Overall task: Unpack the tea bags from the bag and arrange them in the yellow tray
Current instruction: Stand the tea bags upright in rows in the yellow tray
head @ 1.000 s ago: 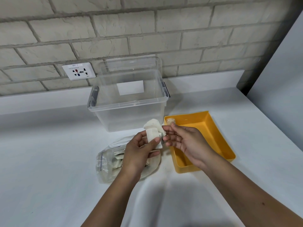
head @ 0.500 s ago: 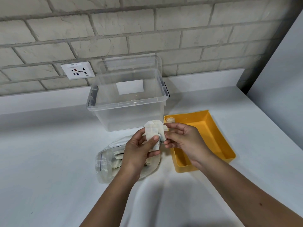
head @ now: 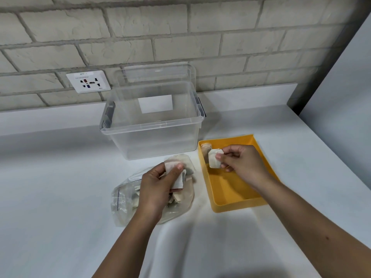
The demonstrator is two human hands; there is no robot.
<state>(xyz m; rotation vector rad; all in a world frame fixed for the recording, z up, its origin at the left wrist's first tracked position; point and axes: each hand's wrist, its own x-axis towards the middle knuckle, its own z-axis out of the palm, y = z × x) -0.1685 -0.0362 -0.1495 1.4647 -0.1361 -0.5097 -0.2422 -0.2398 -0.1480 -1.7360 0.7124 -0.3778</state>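
With L hand [head: 158, 183] grips a small bunch of tea bags [head: 180, 167], thumb on top and fingers curled round, just above the plastic bag [head: 124, 203]. Shows more tea bags inside that bag, lying flat on the white worktop [head: 60, 187], just left of the yellow tray [head: 236, 205]. With R hand [head: 243, 163] pinches 1 tea bag [head: 214, 160] btw thumb and fingertips, over the far-left corner of the tray; cannot tell if touching the tray floor. Keeps a 2nd tea bag [head: 205, 149] in the same corner, standing against the tray wall, partly hidden behind the pinched 1. Behind bag and tray, has a clear box [head: 152, 135] w/o cover, its lid [head: 160, 75] leaning on the brick wall, and a socket [head: 88, 81] to the left.
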